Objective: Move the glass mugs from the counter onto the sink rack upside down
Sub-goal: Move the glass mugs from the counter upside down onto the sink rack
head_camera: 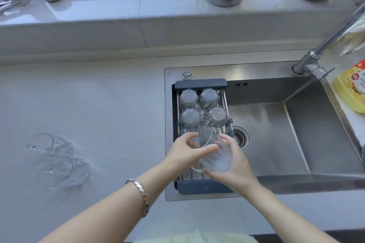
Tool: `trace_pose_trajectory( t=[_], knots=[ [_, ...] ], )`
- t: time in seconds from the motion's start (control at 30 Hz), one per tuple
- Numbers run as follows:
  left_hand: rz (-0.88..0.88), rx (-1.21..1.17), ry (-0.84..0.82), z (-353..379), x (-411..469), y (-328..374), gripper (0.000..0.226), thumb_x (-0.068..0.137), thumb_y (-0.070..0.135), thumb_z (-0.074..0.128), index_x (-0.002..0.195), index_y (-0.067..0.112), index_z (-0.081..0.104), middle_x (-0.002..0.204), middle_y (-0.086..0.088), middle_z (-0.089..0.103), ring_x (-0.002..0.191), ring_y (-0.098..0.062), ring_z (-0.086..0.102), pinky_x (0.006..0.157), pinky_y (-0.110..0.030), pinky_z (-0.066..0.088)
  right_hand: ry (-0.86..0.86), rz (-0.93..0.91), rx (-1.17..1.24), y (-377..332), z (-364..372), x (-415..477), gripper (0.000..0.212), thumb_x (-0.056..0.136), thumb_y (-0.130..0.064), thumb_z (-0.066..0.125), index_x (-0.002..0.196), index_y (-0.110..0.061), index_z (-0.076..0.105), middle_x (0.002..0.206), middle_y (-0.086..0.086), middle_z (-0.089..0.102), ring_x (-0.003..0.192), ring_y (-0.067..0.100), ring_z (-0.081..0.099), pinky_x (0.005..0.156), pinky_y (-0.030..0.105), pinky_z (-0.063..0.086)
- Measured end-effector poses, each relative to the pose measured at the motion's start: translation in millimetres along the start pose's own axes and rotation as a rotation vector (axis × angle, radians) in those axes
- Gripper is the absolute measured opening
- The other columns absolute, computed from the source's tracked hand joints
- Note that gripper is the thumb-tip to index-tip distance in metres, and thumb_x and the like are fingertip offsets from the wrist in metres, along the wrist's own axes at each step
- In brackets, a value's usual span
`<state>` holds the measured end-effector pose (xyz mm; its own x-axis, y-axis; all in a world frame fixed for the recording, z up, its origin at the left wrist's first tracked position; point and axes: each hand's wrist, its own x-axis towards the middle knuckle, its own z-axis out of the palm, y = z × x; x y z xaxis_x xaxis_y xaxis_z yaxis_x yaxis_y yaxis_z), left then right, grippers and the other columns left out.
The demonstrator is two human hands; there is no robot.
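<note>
4 glass mugs (pixel 201 107) already upside down at rack's (pixel 200 84) far end. Left hand (pixel 187 151) & right hand (pixel 234 165) both clamped on 5th mug (pixel 214 153), tilted above rack's near half. 2 mugs (pixel 57 161) left on counter (pixel 102 104), well apart from sink. Approx 4 of 7 done.

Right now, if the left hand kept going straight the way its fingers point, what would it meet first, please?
The left hand points right, already gripping the mug; past it comes the right hand. Depth is hard to judge.
</note>
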<state>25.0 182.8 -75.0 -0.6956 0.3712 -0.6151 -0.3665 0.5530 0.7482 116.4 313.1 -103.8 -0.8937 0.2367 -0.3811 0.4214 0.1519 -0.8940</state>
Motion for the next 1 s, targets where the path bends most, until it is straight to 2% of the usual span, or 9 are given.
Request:
trace_pose_trajectory(
  t=[0.07, 0.1, 0.27, 0.37, 0.57, 0.7, 0.8, 0.87, 1.0],
  knots=[
    [0.015, 0.066, -0.060, -1, 4, -5, 0.076, 0.075, 0.046, 0.071, 0.139, 0.021, 0.038, 0.121, -0.001, 0.056, 0.112, -0.015, 0.056, 0.095, -0.028, 0.046, 0.060, 0.034, -0.142, -11, -11, -2, 0.075, 0.055, -0.018, 0.085, 0.106, -0.044, 0.036, 0.105, -0.014, 0.053, 0.099, 0.006, 0.056, 0.082, 0.009, 0.043],
    [0.055, 0.166, -0.064, -4, 6, -9, 0.076, 0.078, 0.047, 0.067, 0.141, 0.021, 0.033, 0.133, -0.003, 0.052, 0.121, -0.018, 0.052, 0.102, -0.033, 0.044, 0.098, 0.069, -0.218, -15, -19, 0, 0.069, 0.059, -0.018, 0.084, 0.106, -0.037, 0.037, 0.103, -0.011, 0.052, 0.095, 0.011, 0.054, 0.075, 0.013, 0.042],
    [0.417, 1.039, -0.041, -10, 26, -29, 0.049, 0.096, 0.024, 0.043, 0.142, 0.018, 0.031, 0.156, -0.002, 0.024, 0.143, -0.021, 0.024, 0.116, -0.039, 0.023, 0.129, 0.265, -0.606, -21, -41, 35, 0.069, 0.067, -0.039, 0.073, 0.122, -0.017, 0.039, 0.125, 0.004, 0.042, 0.105, 0.024, 0.052, 0.080, 0.030, 0.039],
    [0.430, 1.331, -0.139, -6, 40, -42, 0.053, 0.095, 0.015, 0.043, 0.145, 0.015, 0.024, 0.157, -0.005, 0.018, 0.145, -0.025, 0.017, 0.114, -0.046, 0.020, 0.067, 0.311, -0.847, -19, -32, 61, 0.066, 0.072, -0.049, 0.063, 0.125, -0.019, 0.038, 0.125, 0.008, 0.046, 0.105, 0.032, 0.057, 0.078, 0.033, 0.042],
    [0.393, 1.383, -0.152, -11, 47, -57, 0.059, 0.094, 0.012, 0.043, 0.147, 0.015, 0.016, 0.159, -0.005, 0.012, 0.144, -0.028, 0.016, 0.112, -0.046, 0.023, 0.175, 0.399, -0.946, -1, 0, 100, 0.068, 0.077, -0.056, 0.060, 0.119, -0.006, 0.044, 0.123, 0.017, 0.050, 0.106, 0.035, 0.058, 0.078, 0.035, 0.047],
    [0.354, 1.381, -0.166, -11, 45, -60, 0.063, 0.096, 0.012, 0.040, 0.149, 0.019, 0.006, 0.160, -0.002, 0.002, 0.146, -0.029, 0.010, 0.115, -0.047, 0.019, 0.261, 0.462, -0.623, 10, 8, 99, 0.064, 0.076, -0.046, 0.066, 0.123, -0.008, 0.043, 0.126, 0.019, 0.042, 0.104, 0.039, 0.057, 0.089, 0.040, 0.048],
    [0.354, 1.364, -0.164, -10, 47, -61, 0.064, 0.096, 0.012, 0.039, 0.149, 0.020, 0.003, 0.160, -0.001, 0.000, 0.147, -0.028, 0.007, 0.115, -0.046, 0.019, 0.278, 0.414, -0.406, 20, 7, 85, 0.064, 0.077, -0.024, 0.067, 0.133, -0.013, 0.038, 0.130, 0.017, 0.034, 0.108, 0.036, 0.054, 0.095, 0.035, 0.043],
    [0.356, 1.372, -0.162, -10, 47, -59, 0.066, 0.096, 0.012, 0.040, 0.149, 0.021, 0.002, 0.160, -0.001, -0.002, 0.147, -0.028, 0.006, 0.116, -0.046, 0.018, 0.267, 0.359, -0.389, 24, 4, 77, 0.069, 0.078, -0.015, 0.068, 0.138, -0.013, 0.034, 0.132, 0.017, 0.033, 0.112, 0.034, 0.052, 0.099, 0.035, 0.040],
    [0.343, 1.362, -0.162, -9, 47, -60, 0.068, 0.094, 0.011, 0.042, 0.149, 0.022, 0.002, 0.160, 0.000, -0.003, 0.147, -0.027, 0.003, 0.117, -0.047, 0.016, 0.190, 0.298, -0.526, 23, -2, 72, 0.069, 0.082, -0.020, 0.067, 0.141, -0.011, 0.031, 0.136, 0.016, 0.033, 0.120, 0.034, 0.048, 0.102, 0.040, 0.039]
  ],
)
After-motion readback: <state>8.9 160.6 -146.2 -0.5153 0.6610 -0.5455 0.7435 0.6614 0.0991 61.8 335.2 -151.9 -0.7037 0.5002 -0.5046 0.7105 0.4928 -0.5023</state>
